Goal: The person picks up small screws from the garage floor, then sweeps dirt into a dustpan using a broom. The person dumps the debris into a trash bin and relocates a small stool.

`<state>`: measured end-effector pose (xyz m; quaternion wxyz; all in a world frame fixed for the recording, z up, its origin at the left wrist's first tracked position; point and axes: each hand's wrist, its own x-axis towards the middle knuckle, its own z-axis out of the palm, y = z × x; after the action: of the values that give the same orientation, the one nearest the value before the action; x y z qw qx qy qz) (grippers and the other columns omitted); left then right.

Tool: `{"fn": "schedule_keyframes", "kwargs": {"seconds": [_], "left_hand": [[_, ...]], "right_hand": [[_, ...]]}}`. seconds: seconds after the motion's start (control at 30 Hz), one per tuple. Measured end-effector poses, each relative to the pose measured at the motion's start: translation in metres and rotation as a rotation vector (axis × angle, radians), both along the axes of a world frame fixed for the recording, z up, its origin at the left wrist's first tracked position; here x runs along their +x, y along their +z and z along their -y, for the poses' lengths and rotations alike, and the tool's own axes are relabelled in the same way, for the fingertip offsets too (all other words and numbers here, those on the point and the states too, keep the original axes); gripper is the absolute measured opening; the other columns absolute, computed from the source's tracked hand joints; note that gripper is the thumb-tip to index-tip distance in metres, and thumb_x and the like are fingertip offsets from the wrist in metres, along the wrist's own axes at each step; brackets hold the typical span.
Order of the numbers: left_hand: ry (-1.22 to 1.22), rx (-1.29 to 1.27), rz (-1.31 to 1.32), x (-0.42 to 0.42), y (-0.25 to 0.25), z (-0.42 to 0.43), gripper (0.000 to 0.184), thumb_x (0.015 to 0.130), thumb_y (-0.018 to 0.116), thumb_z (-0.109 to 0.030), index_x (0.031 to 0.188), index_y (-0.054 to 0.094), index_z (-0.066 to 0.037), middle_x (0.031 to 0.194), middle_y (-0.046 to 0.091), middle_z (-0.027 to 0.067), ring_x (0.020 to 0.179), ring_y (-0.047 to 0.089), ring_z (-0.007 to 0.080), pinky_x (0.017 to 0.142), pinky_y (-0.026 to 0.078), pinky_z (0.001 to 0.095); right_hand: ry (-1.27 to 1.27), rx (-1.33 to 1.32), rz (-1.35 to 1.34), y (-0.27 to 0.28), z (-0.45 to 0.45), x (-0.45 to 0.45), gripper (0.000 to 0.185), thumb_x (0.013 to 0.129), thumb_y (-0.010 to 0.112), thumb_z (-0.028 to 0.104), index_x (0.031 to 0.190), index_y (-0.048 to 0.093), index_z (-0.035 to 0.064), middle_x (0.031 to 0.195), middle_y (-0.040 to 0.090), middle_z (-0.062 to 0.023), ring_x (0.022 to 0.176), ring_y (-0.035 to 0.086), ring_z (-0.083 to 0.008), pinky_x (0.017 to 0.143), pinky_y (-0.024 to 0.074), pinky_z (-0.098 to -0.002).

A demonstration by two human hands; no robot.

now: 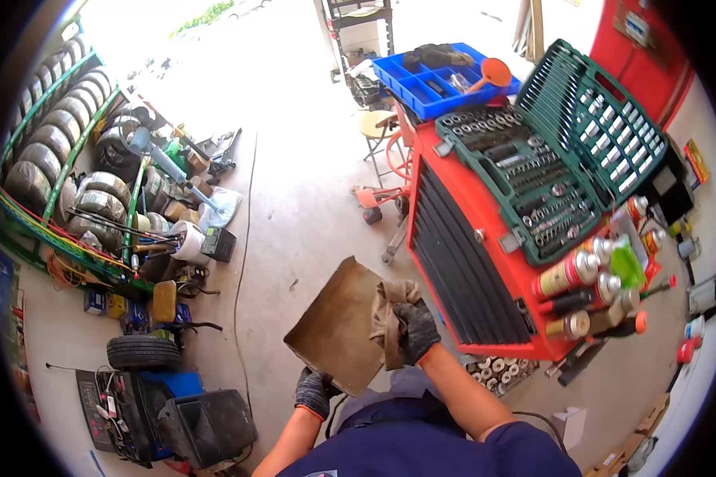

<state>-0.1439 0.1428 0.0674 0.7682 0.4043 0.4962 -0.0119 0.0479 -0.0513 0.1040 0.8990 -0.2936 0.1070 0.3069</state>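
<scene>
Visibly stained — squarish brown panel, dark-edged, crumpled tan cloth against it.

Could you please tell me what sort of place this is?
It is most likely a car repair workshop. The stacked tyres, the red tool chest and the open socket set on top of it all suggest this.

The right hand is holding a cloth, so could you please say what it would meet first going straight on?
Beyond the cloth it holds, the right hand would probably meet the brown panel first, though this one view leaves the depth between them unclear.
</scene>
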Motion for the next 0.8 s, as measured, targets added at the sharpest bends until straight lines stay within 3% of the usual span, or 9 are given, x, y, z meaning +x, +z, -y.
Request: {"fn": "schedule_keyframes", "kwargs": {"seconds": [0.13, 0.2, 0.27, 0.33, 0.4, 0.53, 0.67, 0.77, 0.8], "left_hand": [[0.179, -0.046, 0.078, 0.067, 0.035, -0.046, 0.058, 0.069, 0.051, 0.0, 0.126, 0.045, -0.007, 0.106, 0.057, 0.0155, 0.09, 0.062, 0.0361, 0.074, 0.059, 0.0529], [0.269, -0.188, 0.224, 0.104, 0.039, -0.076, 0.061, 0.067, 0.051, 0.001, 0.127, 0.045, -0.008, 0.107, 0.057, 0.0155, 0.095, 0.06, 0.0367, 0.08, 0.057, 0.0539], [0.257, -0.258, 0.27, 0.142, 0.022, -0.119, 0.061, 0.067, 0.051, 0.001, 0.128, 0.045, -0.008, 0.109, 0.057, 0.0154, 0.098, 0.06, 0.0367, 0.082, 0.056, 0.0539], [0.245, -0.165, 0.369, 0.196, 0.042, -0.153, 0.061, 0.068, 0.052, -0.001, 0.129, 0.045, -0.007, 0.111, 0.057, 0.0146, 0.099, 0.06, 0.0359, 0.079, 0.056, 0.053], [0.068, -0.134, 0.457, 0.25, 0.046, -0.201, 0.054, 0.078, 0.063, -0.012, 0.13, 0.048, -0.014, 0.118, 0.059, 0.0097, 0.11, 0.057, 0.0297, 0.09, 0.05, 0.0521], [-0.171, -0.199, 0.598, 0.361, 0.117, -0.255, 0.053, 0.08, 0.068, -0.018, 0.129, 0.049, -0.014, 0.121, 0.058, 0.0077, 0.112, 0.056, 0.0289, 0.09, 0.05, 0.0495], [-0.362, -0.258, 0.612, 0.475, 0.166, -0.279, 0.059, 0.076, 0.073, -0.02, 0.128, 0.049, -0.009, 0.123, 0.058, 0.0084, 0.112, 0.056, 0.0291, 0.094, 0.049, 0.0493], [-0.46, -0.308, 0.657, 0.549, 0.181, -0.289, 0.058, 0.073, 0.071, -0.01, 0.126, 0.05, -0.004, 0.121, 0.059, 0.0102, 0.111, 0.057, 0.0299, 0.095, 0.048, 0.0484], [-0.478, -0.309, 0.665, 0.573, 0.184, -0.286, 0.058, 0.073, 0.071, -0.01, 0.126, 0.05, -0.004, 0.121, 0.059, 0.0102, 0.111, 0.057, 0.0299, 0.095, 0.048, 0.0484]], "right_hand": [[0.128, -0.096, 0.075, 0.04, -0.09, 0.088, 0.036, 0.085, 0.057, 0.001, 0.119, 0.055, 0.0096, 0.099, 0.061, -0.0028, 0.084, 0.06, -0.0151, 0.07, 0.0533, -0.0301], [0.14, -0.112, 0.223, 0.049, -0.13, 0.135, 0.04, 0.084, 0.057, -0.001, 0.121, 0.052, 0.0103, 0.113, 0.061, -0.0074, 0.096, 0.062, -0.0214, 0.081, 0.0548, -0.0352], [0.059, 0.066, 0.298, 0.066, -0.167, 0.185, 0.038, 0.085, 0.056, 0.0, 0.122, 0.051, 0.0062, 0.116, 0.059, -0.0082, 0.104, 0.06, -0.0237, 0.088, 0.0525, -0.0373], [0.042, 0.168, 0.269, 0.076, -0.195, 0.238, 0.033, 0.085, 0.054, 0.002, 0.118, 0.055, 0.006, 0.114, 0.061, -0.0089, 0.101, 0.062, -0.0208, 0.086, 0.0532, -0.0333], [0.032, 0.185, 0.306, 0.094, -0.207, 0.285, 0.03, 0.085, 0.053, 0.002, 0.115, 0.058, 0.0056, 0.111, 0.062, -0.0093, 0.099, 0.063, -0.0199, 0.084, 0.0537, -0.032], [-0.378, -0.122, 0.404, 0.141, -0.222, 0.362, 0.028, 0.085, 0.061, 0.001, 0.113, 0.059, 0.0039, 0.108, 0.064, -0.0069, 0.096, 0.063, -0.0176, 0.08, 0.0528, -0.0285], [-0.428, 0.037, 0.485, 0.201, -0.201, 0.444, 0.025, 0.089, 0.06, 0.01, 0.113, 0.06, 0.0042, 0.104, 0.064, -0.0063, 0.089, 0.063, -0.017, 0.077, 0.0522, -0.0274], [-0.432, -0.239, 0.705, 0.209, -0.147, 0.559, 0.04, 0.095, 0.046, 0.023, 0.131, 0.047, 0.0035, 0.119, 0.055, -0.011, 0.099, 0.059, -0.0256, 0.089, 0.0505, -0.0377], [-0.542, -0.714, 0.946, 0.212, -0.127, 0.605, 0.036, 0.095, 0.048, 0.024, 0.125, 0.05, 0.0043, 0.108, 0.057, -0.0092, 0.092, 0.06, -0.0229, 0.082, 0.0524, -0.0366]]}}
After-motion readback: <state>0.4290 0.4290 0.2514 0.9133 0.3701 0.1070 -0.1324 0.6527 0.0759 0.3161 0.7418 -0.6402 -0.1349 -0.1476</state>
